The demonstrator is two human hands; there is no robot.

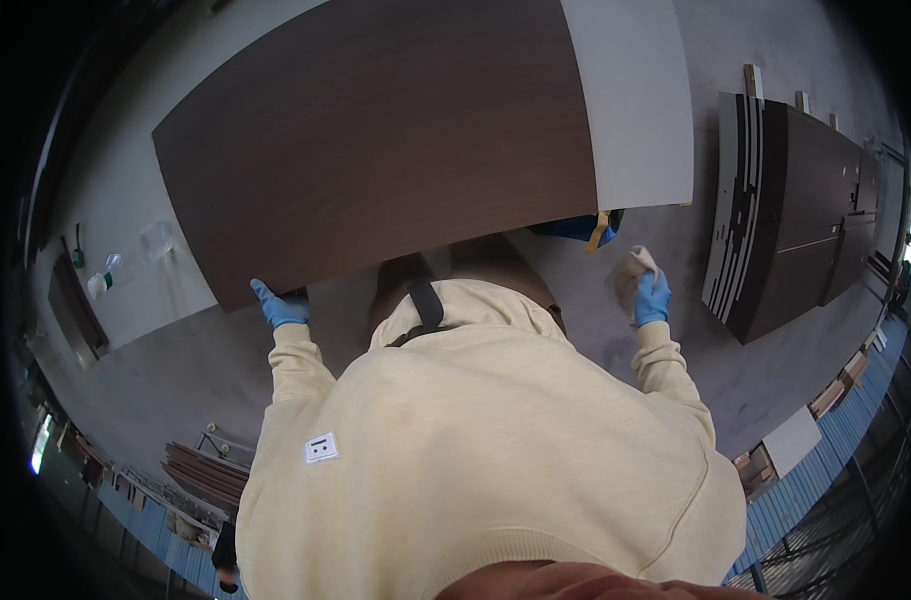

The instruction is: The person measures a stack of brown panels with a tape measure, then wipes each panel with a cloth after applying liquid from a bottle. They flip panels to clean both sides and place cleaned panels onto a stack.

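in the head view, the left hand, in a blue glove, is gripping the near lower corner of a large dark brown wood-grain panel, fingers wrapped over its edge. the right hand, also blue-gloved, is clutching a crumpled pale cloth just off the panel's lower right corner, not touching the panel. a white board is lying against the panel's right side. to the right of the panel, well apart, a stack of dark panels is resting on the grey floor. the person's cream hoodie is filling the space below the panel.
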